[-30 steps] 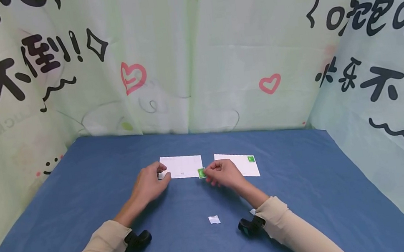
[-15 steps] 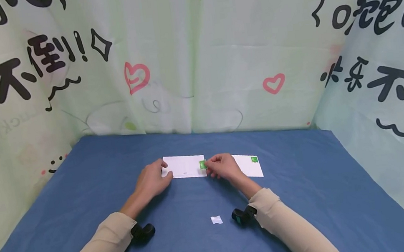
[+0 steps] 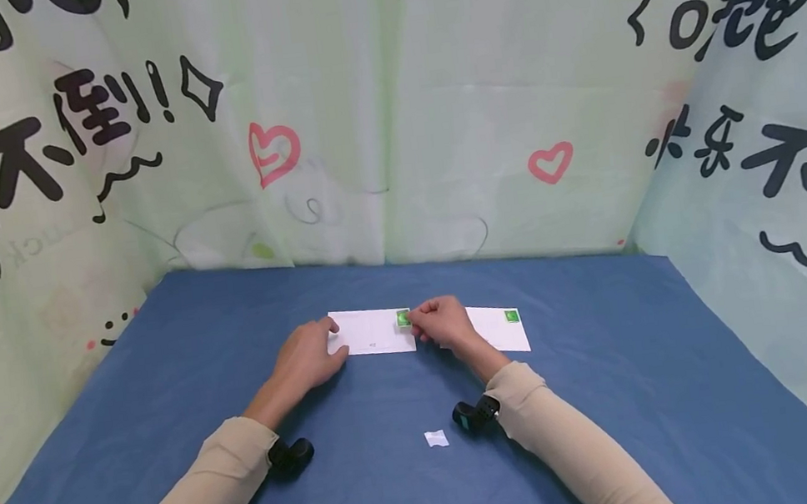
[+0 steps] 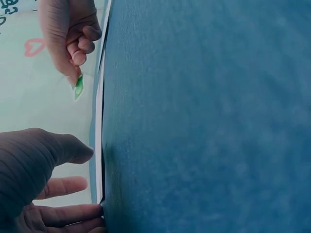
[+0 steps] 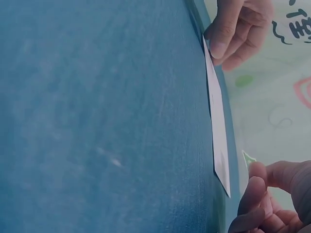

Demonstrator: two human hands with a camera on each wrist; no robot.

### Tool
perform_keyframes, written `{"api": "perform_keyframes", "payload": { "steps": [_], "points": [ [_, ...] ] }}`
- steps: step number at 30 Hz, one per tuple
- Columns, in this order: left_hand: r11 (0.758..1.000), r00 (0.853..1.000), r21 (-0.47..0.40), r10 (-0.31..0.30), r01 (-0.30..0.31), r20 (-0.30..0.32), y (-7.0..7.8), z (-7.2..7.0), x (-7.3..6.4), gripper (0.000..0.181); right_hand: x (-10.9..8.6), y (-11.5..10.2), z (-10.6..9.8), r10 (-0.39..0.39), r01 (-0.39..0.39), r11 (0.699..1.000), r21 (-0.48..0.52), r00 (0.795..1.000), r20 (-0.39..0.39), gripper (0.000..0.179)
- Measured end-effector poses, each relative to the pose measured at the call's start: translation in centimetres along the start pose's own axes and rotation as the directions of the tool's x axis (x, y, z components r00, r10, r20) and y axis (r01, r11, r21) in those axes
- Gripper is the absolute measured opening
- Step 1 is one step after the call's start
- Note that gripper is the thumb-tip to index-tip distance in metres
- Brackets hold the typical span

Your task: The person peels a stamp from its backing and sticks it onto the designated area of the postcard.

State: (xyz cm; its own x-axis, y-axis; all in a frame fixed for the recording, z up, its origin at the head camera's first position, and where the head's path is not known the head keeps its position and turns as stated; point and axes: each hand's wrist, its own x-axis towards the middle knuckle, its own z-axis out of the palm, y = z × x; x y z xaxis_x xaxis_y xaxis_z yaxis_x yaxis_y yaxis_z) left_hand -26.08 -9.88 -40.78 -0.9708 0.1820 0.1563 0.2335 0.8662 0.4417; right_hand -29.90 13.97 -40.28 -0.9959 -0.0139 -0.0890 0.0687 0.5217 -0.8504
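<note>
A green stamp (image 3: 402, 318) is pinched between the thumb and finger of my right hand (image 3: 440, 320). It is over the right end of a white envelope (image 3: 372, 336) on the table, near the upper corner. In both wrist views the stamp is raised above the envelope, apart from it. My left hand (image 3: 307, 352) rests at the envelope's left end, fingers spread, with the thumb (image 4: 77, 149) lifted off. To the right lies a second white envelope (image 3: 502, 332) with a green stamp (image 3: 512, 316) in its upper right corner; my right hand hides its left part.
Nearer me on the blue tablecloth (image 3: 372, 491) lies a small white scrap of paper (image 3: 436, 439). A printed pale curtain (image 3: 447, 112) encloses the table at the back and sides. Black cameras (image 3: 476, 414) are strapped to both wrists.
My right hand has carried the stamp up and away from me, from the envelope's lower right corner to its upper right. My left hand has stayed at the left end.
</note>
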Motion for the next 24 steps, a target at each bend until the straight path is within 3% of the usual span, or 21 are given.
{"api": "perform_keyframes", "payload": {
  "steps": [11, 24],
  "points": [
    [0.994, 0.998, 0.101, 0.045, -0.048, 0.036, -0.3, 0.2, 0.2, 0.026, 1.3, -0.2, 0.2, 0.019, -0.019, 1.000, -0.013, 1.000, -0.021, 0.022],
    [0.994, 0.998, 0.102, 0.040, -0.043, 0.038, -0.5, 0.3, 0.3, 0.025, 2.1, -0.4, 0.8, 0.027, -0.030, 0.996, -0.088, 0.999, -0.033, 0.022]
  ]
}}
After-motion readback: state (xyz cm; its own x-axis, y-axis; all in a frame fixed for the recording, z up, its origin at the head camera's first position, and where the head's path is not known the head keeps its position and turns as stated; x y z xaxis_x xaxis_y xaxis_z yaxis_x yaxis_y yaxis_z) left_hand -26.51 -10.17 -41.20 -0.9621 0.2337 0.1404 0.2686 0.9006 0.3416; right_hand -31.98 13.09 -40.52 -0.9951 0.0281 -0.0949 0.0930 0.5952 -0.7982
